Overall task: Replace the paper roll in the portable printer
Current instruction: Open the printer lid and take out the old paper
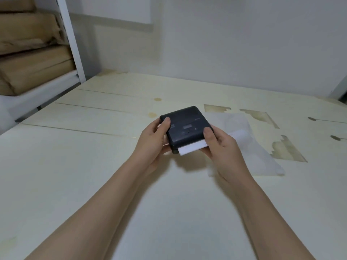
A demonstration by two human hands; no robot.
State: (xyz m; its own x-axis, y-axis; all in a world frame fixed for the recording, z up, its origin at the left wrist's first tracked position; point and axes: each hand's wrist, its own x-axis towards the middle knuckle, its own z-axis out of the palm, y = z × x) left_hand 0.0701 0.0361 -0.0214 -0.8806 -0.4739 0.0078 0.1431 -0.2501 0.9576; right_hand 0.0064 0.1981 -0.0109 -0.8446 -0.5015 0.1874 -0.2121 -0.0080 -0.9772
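Two bare forearms reach in from the bottom edge and meet at a small printer (pixel 185 128) held just above a pale table (pixel 93 166). On its left side, the left hand (pixel 153 141) grips the casing, thumb lying over the top corner and fingers curled underneath. From the right, the right hand (pixel 219 147) clasps it the same way, thumb pressed on the top face near the front edge.

Dark, nearly black and boxy with rounded corners, the printer has a small rectangular display and a few tiny markings on its upper face, too small to read. A white strip of paper (pixel 191 148) sticks out of the slot along its near edge.

Just beyond the right hand, a thin translucent sheet (pixel 249 147) lies flat on the table. Brown wrapped parcels (pixel 32 59) sit stacked on a white shelf (pixel 73 44) at the far left.
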